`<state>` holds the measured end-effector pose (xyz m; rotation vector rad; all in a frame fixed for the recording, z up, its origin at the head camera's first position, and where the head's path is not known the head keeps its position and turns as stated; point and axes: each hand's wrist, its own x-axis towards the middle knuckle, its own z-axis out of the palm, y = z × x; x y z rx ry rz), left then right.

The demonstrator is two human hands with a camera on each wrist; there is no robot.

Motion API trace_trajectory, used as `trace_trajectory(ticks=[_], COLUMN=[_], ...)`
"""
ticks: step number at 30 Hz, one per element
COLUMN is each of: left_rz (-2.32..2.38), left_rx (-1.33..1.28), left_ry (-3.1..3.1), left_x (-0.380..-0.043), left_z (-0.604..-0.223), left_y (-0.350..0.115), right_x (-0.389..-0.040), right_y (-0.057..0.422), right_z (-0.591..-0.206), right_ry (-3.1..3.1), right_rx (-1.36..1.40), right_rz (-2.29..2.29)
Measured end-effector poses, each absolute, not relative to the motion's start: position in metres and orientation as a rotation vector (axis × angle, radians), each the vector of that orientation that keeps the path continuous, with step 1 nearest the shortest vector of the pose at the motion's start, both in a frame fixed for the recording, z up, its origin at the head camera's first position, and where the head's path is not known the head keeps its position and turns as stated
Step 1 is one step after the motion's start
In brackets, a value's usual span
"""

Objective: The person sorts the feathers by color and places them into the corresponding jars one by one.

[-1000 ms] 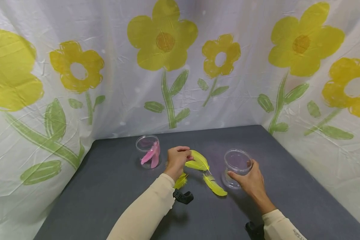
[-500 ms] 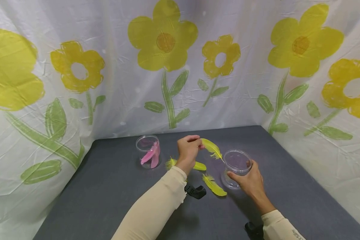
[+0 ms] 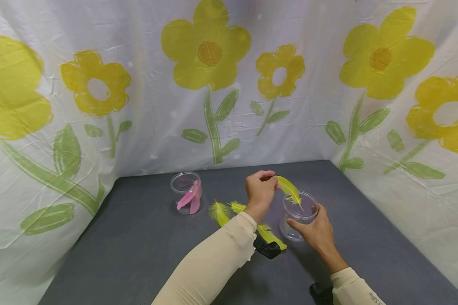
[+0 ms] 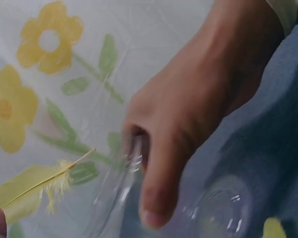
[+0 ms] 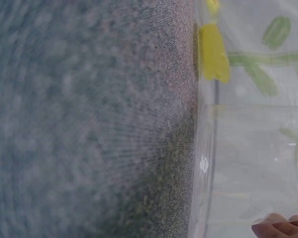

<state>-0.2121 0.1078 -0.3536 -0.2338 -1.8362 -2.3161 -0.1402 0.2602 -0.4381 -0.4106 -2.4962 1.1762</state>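
Between thumb and fingers, my left hand pinches a yellow feather by its broad end. The quill points down over the mouth of the right clear plastic jar. In the left wrist view the feather shows beside the jar's rim. My right hand grips that jar round its side, thumb at the front, as the jar stands on the table. More yellow feathers lie left of the jar: one at the left, another partly behind my left wrist, and a third nearer the jar.
At the back left stands another clear jar with pink feathers in it. The dark grey table ends against a white curtain printed with yellow flowers. A black wrist device hangs under my left wrist.
My left hand has lifted one yellow feather off the table and carried it right, to above the jar. My right hand and the jar it holds have stayed in place.
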Motion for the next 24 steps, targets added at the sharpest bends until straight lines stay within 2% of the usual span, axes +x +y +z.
trace_trajectory(ticks=[24], left_rz=[-2.051], left_rx=[-0.284], left_ry=[-2.059], left_x=[-0.201], left_z=[-0.391], left_y=[0.143], right_x=[-0.141], right_y=[0.260], right_z=[-0.439], right_ry=[-2.502], right_rx=[-0.403], right_rz=[1.173])
